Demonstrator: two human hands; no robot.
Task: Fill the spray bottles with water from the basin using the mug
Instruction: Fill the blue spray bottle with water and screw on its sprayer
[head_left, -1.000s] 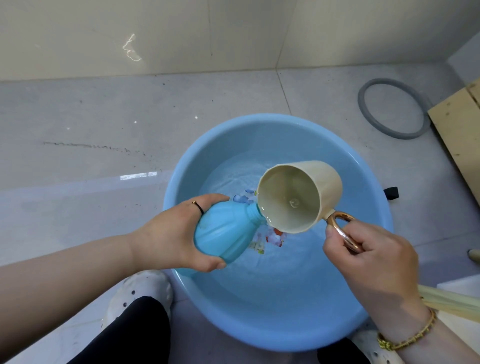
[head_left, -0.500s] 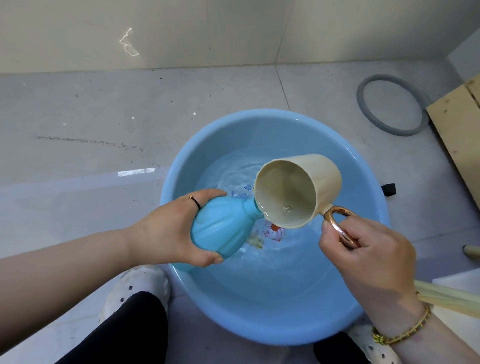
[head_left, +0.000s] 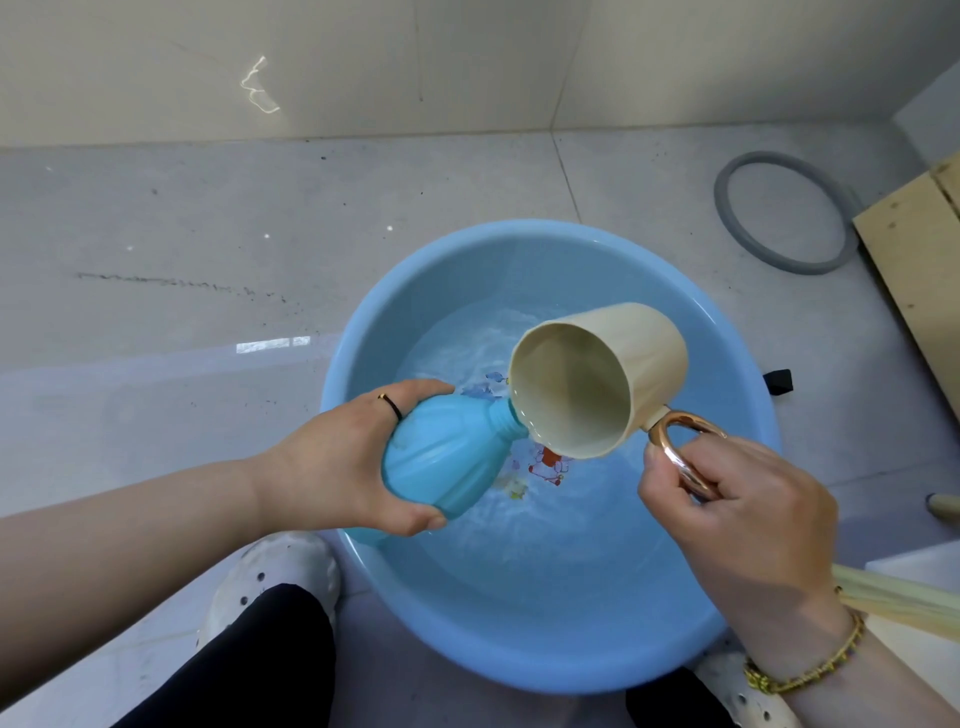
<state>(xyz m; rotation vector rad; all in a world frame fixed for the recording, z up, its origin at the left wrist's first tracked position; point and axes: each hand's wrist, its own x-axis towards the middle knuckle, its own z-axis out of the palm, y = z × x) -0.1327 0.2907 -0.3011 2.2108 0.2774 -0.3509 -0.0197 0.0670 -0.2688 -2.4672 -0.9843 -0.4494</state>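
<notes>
The turquoise ribbed plastic spray bottle (head_left: 447, 457) sits at centre frame, tilted over the left side of the round light-blue plastic basin (head_left: 363, 332). Its open threaded neck (head_left: 506, 421) points right and slightly up, with no spray head on it.

Starting from the left, your left grip (head_left: 337, 462) wraps the bottle's base, thumb beneath and fingers over the top. Keep that hold firm and raise the neck a touch. The flatter the bottle lies, the sooner water will likely run back out.

Next, the cream plastic mug (head_left: 597, 379) is tipped steeply, its lower lip touching the neck. Only a thin crescent of water shows at that lip. Keep the lip on the opening and roll the mug slowly, since the mouth is far wider than the neck and a fast tip would likely spill past it. Any spill falls into the water (head_left: 545, 530) below, so stay over the basin.

Towards the right of the frame, your right grip (head_left: 737, 509) pinches the mug's copper-coloured ring handle (head_left: 685, 452). Turn from the wrist and don't lift. I judge this mugful almost spent, so the next move is probably another scoop.

Compared with half a second ago, the mug is rolled further over and the pool inside it has shrunk to that crescent. Both grips and the bottle sit much as they did.
</notes>
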